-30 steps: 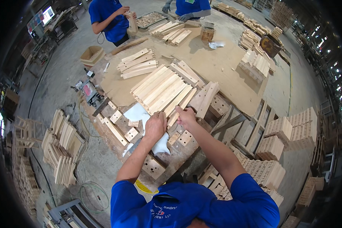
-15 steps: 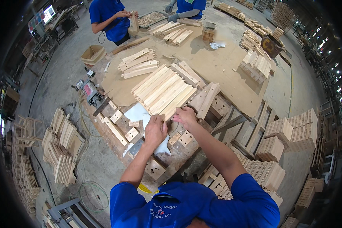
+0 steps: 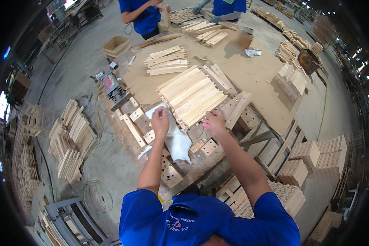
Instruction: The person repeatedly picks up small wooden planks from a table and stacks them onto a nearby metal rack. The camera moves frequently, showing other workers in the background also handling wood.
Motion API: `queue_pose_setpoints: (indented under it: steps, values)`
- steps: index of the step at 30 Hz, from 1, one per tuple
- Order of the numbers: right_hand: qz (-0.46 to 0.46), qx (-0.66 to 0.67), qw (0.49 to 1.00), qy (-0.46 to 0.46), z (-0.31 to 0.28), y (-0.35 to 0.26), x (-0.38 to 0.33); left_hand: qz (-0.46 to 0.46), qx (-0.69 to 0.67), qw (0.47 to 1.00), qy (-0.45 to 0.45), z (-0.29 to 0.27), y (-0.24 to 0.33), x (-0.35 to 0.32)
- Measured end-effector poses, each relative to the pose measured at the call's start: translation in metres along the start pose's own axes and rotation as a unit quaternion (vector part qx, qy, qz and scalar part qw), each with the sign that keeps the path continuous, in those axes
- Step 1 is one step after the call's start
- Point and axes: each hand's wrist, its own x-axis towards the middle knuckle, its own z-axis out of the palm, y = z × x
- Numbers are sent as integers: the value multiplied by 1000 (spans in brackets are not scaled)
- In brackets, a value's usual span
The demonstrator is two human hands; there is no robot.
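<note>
A row of pale wooden slats (image 3: 192,96) lies side by side on the worktable in front of me, forming a flat panel with notched ends. My left hand (image 3: 160,121) is closed with its fingers pinched, above a white sheet (image 3: 178,146) beside the slats' near left edge. What the pinch holds, if anything, is hidden. At the near right corner of the panel is my right hand (image 3: 214,122), fingers bent and apart, with nothing visible in it. I cannot tell whether its fingertips touch the end slat.
Drilled wooden blocks (image 3: 209,147) and a clamp-like metal tool (image 3: 112,85) surround the panel. Loose slats (image 3: 166,60) lie beyond it. Two people (image 3: 229,10) in blue work at the far side. Stacked wooden parts (image 3: 305,152) stand right; more (image 3: 71,139) lie left on the floor.
Both hands have moved apart from the panel's near corner, the left hand away to the left over the sheet. The white sheet lies differently, and the whole view has shifted.
</note>
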Motion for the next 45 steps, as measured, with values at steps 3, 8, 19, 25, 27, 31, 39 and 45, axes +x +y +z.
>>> queue_pose_setpoints:
  steps: [3,8,19,25,27,31,39,45]
  values:
    - [8,1,1000,13,3,2,-3,-73,-102,992,-28,17,-5,0]
    - [16,23,999,-19,9,13,-6,-121,-110,986,-16,23,-5,-1]
    - [33,49,998,-26,19,23,-14,-151,-140,976,-73,24,5,-6]
    - [20,19,1000,-9,7,31,-19,-146,-131,976,-98,23,6,-22]
    - [16,-4,1000,-2,5,33,-21,-139,-116,978,-99,20,2,-29]
    - [-1,3,1000,-6,-2,39,-19,-124,-127,979,-99,23,-4,-33]
    - [3,-12,1000,4,19,35,-23,-42,-42,998,-19,21,-14,-9]
    - [5,-26,1000,13,15,35,-23,-48,29,997,46,23,23,-27]
